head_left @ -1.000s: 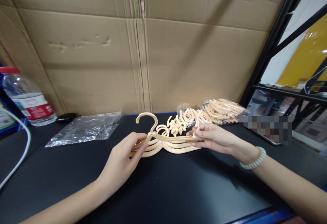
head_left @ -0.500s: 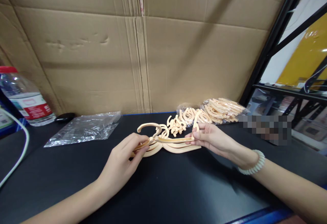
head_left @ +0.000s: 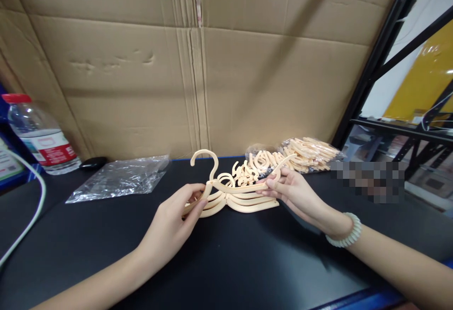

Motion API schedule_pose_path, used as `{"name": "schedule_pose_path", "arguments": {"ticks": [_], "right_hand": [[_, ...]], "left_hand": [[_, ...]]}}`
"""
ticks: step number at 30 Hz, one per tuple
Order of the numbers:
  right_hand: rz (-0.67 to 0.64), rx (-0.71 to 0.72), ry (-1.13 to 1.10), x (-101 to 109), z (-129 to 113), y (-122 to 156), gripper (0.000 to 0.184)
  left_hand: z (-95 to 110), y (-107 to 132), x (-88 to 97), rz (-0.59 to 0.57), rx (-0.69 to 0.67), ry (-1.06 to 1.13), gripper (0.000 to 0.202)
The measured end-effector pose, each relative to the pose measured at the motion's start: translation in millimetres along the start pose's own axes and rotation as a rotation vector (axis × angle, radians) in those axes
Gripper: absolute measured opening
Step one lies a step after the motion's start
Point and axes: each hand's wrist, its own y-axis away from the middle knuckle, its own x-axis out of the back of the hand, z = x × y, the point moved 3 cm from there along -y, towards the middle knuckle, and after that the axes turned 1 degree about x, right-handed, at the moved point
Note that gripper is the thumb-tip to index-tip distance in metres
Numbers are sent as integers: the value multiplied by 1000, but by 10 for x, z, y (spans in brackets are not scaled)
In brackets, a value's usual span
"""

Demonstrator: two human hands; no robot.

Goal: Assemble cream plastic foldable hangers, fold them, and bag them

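The left hand (head_left: 177,218) pinches one side of a cream-coloured hanger (head_left: 240,189) between thumb and fingers, covering much of that arm. The right hand (head_left: 297,196) is also closed in a pinch, thumb against fingers, at the far end of the hanger's other arm, where it grips a slim curved piece (head_left: 283,164) that slants up and to the right; whether the piece is joined to the arm cannot be told, as the fingers hide the meeting point. A pale beaded bracelet (head_left: 345,234) circles the right wrist. The hanger is held up between the two hands, its hook rising from the middle and curling to the left, above and partly in front of a row of similar hangers (head_left: 253,207) lying nested on the black table (head_left: 212,272). Just behind these is a loose heap of small curved pieces (head_left: 244,175), and beside it sit a clear bag of curved parts (head_left: 262,160) and another bag of longer parts (head_left: 311,153). To the left, a crumpled clear bag (head_left: 120,178) lies flat near a rounded black object (head_left: 94,163), a red-capped bottle (head_left: 49,145) and a white cable (head_left: 34,215). Creased cardboard (head_left: 123,60) stands behind everything, with a black metal rack (head_left: 385,67) at the right.
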Motion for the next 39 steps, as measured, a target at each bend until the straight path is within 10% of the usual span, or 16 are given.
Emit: {"name": "schedule_pose_path", "arguments": {"ticks": [13,20,27,33,39], "right_hand": [[-298,-10,420,657,-495,-242,18],[-728,-201,881,643,-478,-145,12],[-838,-297,957,635,-434,-82,14],[-807,-219,1100,660,-402,-136,26],[-332,398,1201,362,-288,-264,20]], "left_hand": [[21,-161,214,-236,75,-36,23],[79,-33,106,-435,20,-261,10],[147,15,86,-549,-60,-312,11],[61,-43,103,-488,-40,-234,11],[-73,-81,43,-474,-149,-151,14]]}}
